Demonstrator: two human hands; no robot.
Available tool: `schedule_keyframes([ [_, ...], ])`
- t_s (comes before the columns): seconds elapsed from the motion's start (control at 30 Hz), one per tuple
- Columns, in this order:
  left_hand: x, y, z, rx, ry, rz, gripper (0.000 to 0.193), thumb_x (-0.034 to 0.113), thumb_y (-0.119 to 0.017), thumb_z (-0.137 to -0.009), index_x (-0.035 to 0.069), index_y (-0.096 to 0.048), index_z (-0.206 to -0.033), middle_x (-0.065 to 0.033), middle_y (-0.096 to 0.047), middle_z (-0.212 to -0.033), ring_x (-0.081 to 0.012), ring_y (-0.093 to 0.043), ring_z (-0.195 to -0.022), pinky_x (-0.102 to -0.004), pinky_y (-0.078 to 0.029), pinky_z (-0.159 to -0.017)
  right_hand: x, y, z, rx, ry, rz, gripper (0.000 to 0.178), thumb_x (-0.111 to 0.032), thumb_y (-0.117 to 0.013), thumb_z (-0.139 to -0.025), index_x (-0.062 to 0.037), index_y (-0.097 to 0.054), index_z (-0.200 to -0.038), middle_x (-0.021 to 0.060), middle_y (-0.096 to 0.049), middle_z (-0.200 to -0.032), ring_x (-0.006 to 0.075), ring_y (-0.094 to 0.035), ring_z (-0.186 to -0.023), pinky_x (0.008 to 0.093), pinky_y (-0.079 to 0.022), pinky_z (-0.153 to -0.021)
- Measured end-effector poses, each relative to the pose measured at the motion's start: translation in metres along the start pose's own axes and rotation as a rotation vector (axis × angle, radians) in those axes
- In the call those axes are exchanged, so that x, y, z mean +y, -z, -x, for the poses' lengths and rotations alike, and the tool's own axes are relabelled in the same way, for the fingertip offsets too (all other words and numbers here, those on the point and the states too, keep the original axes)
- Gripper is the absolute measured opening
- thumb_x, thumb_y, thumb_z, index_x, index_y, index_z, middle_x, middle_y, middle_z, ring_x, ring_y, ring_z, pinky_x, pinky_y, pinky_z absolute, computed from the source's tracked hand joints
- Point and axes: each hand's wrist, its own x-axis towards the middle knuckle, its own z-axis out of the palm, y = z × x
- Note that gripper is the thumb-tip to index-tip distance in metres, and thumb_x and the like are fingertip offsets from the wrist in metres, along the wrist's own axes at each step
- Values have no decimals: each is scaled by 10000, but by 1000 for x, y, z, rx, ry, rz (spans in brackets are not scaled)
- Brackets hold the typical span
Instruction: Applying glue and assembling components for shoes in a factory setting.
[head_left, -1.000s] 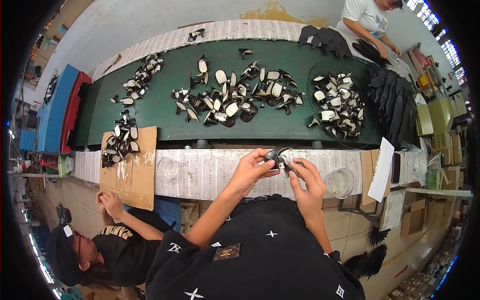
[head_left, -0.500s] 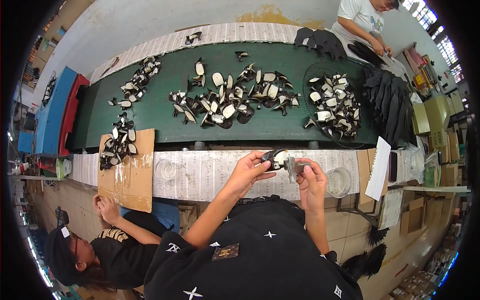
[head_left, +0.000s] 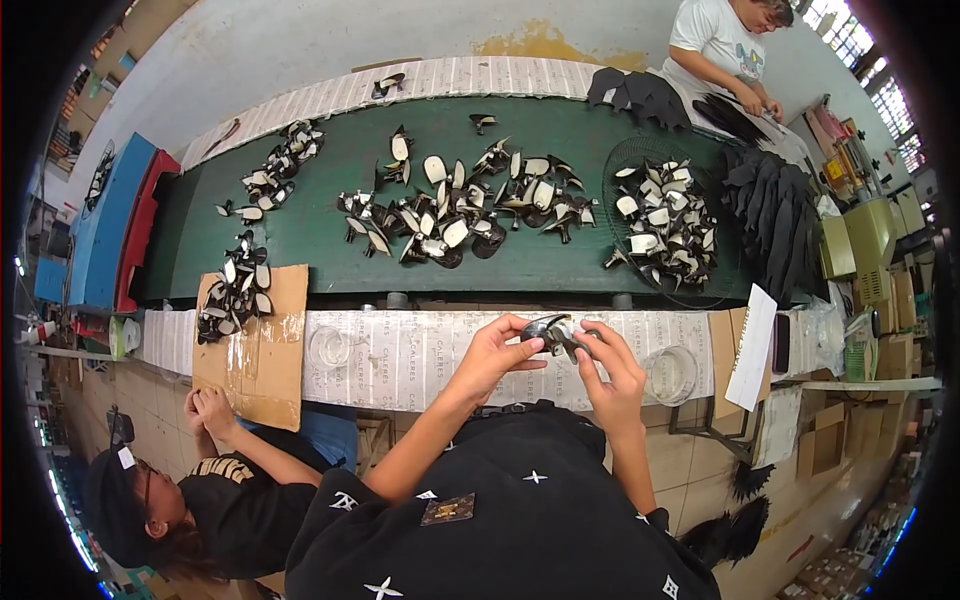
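Above the near edge of the bench, my left hand [head_left: 492, 357] grips a glossy black shoe heel [head_left: 546, 325] with a pale inner face, thumb on one side and fingers behind. My right hand [head_left: 612, 372] is closed on a greyish piece [head_left: 575, 345] held against the heel's right end; its kind cannot be made out, and my fingers partly cover it. Beyond my hands, a pile of similar black heels with cream faces [head_left: 455, 233] lies on the green belt [head_left: 340, 262].
More heels fill a wire basket [head_left: 612, 225] at right, near black flat pieces [head_left: 770, 215]. Heels also lie on cardboard [head_left: 285, 350] at left. Glass dishes [head_left: 331, 347] stand on the bench ledge. One co-worker [head_left: 190, 490] sits at left; another [head_left: 715, 50] works at far right.
My right hand has turned and moved slightly left, bringing the grey piece closer against the heel. The heel has tilted in my left hand. The view has shifted a little.
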Motion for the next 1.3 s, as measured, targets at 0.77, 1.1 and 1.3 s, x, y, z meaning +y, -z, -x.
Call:
schedule_keyframes([
  [0.77, -2, 1, -2, -5, 28, -49, 129, 39, -618, -896, 38, -544, -1002, -47, -623, -985, -126, -626, -918, -334, -598, -781, 4, 0, 0, 95, 43, 211, 215, 28, -646, -828, 19, -658, -1043, 155, -625, -1100, 256, -649, -909, 324, -536, -751],
  [1.1, -2, 1, 0, -16, 69, 27, 146, 56, -591, -918, 47, -527, -1049, -47, -640, -974, -119, -636, -897, -353, -599, -790, 0, 10, 1, 120, -37, 121, 224, 19, -660, -816, 13, -660, -1040, 152, -623, -1087, 272, -653, -913, 332, -539, -757],
  [1.3, 0, -4, -1, -22, 65, -8, 170, 59, -610, -907, 46, -521, -1053, -56, -637, -1000, -127, -637, -918, -347, -598, -794, -3, 3, 1, 3, 53, 121, 249, 13, -662, -816, -3, -653, -1065, 149, -613, -1090, 284, -650, -924, 336, -537, -763],
])
